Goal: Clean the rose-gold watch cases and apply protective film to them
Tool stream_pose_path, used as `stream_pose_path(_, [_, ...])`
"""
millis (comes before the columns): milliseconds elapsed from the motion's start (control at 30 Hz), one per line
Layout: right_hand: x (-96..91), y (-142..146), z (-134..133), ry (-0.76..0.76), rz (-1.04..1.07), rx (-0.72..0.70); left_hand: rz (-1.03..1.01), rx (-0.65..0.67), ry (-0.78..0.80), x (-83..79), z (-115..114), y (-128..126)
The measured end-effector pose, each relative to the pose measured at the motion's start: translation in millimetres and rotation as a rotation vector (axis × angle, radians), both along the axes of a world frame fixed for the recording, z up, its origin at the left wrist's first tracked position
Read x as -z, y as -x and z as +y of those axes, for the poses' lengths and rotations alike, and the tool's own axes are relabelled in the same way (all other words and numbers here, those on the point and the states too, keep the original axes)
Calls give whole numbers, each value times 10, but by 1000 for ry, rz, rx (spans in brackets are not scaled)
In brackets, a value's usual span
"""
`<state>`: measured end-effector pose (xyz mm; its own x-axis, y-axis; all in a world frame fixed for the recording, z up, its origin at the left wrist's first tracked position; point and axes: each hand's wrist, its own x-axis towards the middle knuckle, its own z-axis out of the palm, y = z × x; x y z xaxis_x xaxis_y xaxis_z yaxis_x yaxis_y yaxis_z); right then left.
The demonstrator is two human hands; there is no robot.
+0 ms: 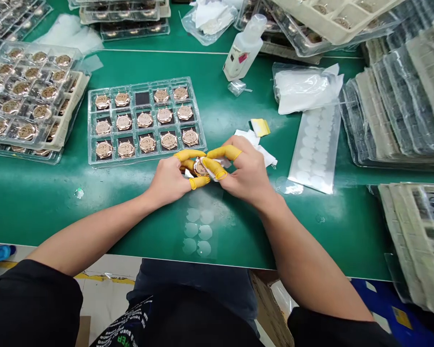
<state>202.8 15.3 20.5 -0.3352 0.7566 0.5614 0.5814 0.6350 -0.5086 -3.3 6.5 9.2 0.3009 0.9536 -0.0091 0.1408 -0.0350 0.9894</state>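
Note:
My left hand and my right hand meet above the green mat, with yellow cots on several fingers. Both pinch a small rose-gold watch case between their fingertips, and the fingers hide most of it. A scrap of white film sits against the case. Just behind my left hand lies a clear plastic tray of rose-gold watch cases in dark compartments, and one compartment shows no case. White paper scraps lie beside my right hand's knuckles.
Stacked trays of watch cases stand at the left. A plastic bottle, a white film bag and a sheet of round stickers lie ahead. Tall tray stacks line the right side. Round film discs lie near the mat's front edge.

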Motion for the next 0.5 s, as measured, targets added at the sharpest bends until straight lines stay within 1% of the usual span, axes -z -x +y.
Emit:
stream_pose_path(33, [0, 7, -1, 7, -9, -12, -5, -5, 8, 2, 1, 2])
stream_pose_path(133, [5, 45, -2, 33, -13, -122, 19, 14, -10, 13, 4, 12])
stream_pose_path(167, [8, 60, -1, 46, -10, -123, 30, 24, -20, 18, 6, 13])
stream_pose_path(267, [14, 73, 1, 59, 3, 2, 30, 6, -29, 28, 6, 8])
stream_pose_path(300, [16, 66, 0, 50, 8, 24, 19, -7, -18, 30, 5, 3])
stream_pose_path(333, [19, 58, -2, 35, 13, 11, 10, -15, -9, 33, 3, -1])
stream_pose_path(500, [68, 130, -12, -79, 52, -168, 44, -4, -35, 53, -15, -8])
